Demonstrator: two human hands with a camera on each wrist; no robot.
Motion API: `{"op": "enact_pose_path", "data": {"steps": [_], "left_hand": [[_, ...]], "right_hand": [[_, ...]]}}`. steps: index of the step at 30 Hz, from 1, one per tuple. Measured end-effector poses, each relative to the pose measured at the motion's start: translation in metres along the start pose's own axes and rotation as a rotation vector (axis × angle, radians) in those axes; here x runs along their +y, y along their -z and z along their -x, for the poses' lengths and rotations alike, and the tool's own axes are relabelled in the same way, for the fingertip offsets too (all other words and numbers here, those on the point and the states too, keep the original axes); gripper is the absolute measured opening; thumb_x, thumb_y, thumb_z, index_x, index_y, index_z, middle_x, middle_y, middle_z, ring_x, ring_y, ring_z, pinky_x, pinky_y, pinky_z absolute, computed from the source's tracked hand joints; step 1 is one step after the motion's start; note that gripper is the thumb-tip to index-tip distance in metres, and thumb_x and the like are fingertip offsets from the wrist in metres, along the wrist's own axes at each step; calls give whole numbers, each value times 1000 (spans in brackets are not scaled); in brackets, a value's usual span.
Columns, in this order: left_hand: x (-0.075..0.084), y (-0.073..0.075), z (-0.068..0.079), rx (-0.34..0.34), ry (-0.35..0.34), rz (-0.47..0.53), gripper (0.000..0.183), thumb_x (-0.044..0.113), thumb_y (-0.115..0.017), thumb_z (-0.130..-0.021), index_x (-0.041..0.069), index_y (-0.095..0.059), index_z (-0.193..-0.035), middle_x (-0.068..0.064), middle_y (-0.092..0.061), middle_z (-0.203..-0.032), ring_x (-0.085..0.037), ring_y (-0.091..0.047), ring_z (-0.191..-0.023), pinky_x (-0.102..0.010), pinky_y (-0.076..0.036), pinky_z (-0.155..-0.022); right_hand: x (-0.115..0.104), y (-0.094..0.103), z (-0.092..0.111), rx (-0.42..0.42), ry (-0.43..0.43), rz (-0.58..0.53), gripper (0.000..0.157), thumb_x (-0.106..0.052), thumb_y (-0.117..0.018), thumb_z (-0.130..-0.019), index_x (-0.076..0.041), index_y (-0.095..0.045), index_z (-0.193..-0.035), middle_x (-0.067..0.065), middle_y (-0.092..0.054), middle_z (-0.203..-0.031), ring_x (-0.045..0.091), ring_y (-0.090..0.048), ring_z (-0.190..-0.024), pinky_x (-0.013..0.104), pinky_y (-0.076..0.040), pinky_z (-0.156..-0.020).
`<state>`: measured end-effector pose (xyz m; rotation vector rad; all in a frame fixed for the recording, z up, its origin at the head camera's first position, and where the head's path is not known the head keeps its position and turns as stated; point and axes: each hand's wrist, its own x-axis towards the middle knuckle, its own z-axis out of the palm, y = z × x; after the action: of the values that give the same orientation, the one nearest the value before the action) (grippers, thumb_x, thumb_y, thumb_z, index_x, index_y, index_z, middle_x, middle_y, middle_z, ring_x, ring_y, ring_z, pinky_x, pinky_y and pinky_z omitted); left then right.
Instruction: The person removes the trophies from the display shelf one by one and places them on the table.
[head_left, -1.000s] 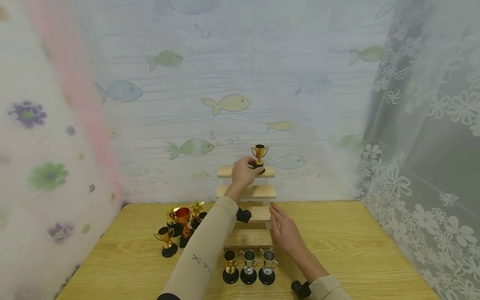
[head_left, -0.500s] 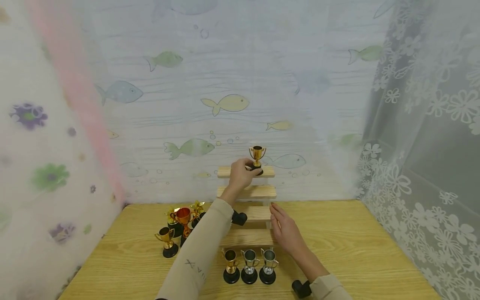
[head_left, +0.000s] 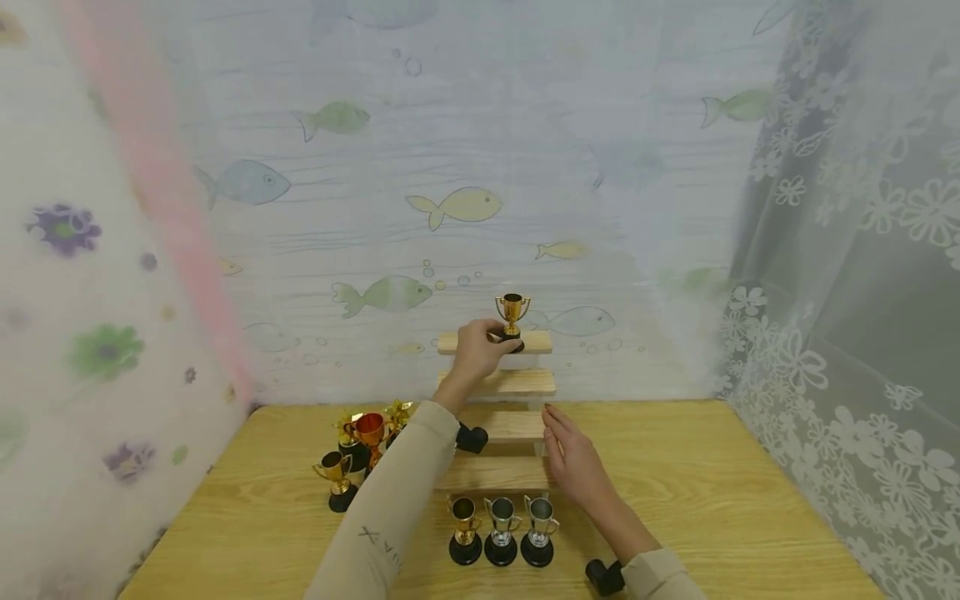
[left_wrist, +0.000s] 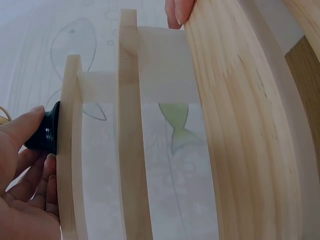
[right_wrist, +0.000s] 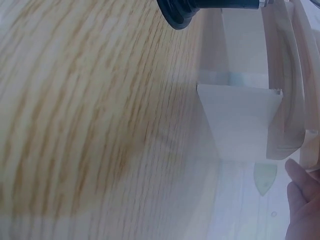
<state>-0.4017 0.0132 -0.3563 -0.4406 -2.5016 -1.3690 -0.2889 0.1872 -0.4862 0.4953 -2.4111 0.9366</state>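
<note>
On the top board of a wooden stepped stand [head_left: 495, 473], a small gold trophy cup [head_left: 512, 308] stands upright near the middle. My left hand [head_left: 480, 346] pinches its black base between thumb and fingers. The left wrist view shows that base [left_wrist: 50, 129] right at the board's surface. Lower down, my right hand [head_left: 573, 458] rests along the stand's right side with its fingers straight and together. In the right wrist view, the right hand's fingertips [right_wrist: 295, 170] are by the end of a board.
In front of the stand are a gold cup [head_left: 464, 529] and two silver cups [head_left: 501, 533]. To the left, partly behind my left sleeve, stand a gold cup [head_left: 335, 479], a red-gold cup [head_left: 370, 429] and star-topped trophies [head_left: 397, 410]. A fish-patterned curtain [head_left: 480, 125] hangs behind.
My left hand has shifted the gold trophy cup slightly left and down along the top board. The right hand keeps its place at the stand's side.
</note>
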Motion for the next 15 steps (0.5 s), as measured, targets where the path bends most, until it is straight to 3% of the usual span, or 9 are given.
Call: {"op": "enact_pose_path", "data": {"steps": [15], "left_hand": [[0, 11, 9, -28, 7, -33, 36, 23, -78, -94, 5, -73, -124, -10, -71, -118, -25, -64, -100, -40, -56, -81]], "right_hand": [[0, 1, -1, -4, -6, -3, 39, -9, -48, -109, 13, -53, -141, 27, -48, -151, 45, -48, -137, 57, -42, -109]]}}
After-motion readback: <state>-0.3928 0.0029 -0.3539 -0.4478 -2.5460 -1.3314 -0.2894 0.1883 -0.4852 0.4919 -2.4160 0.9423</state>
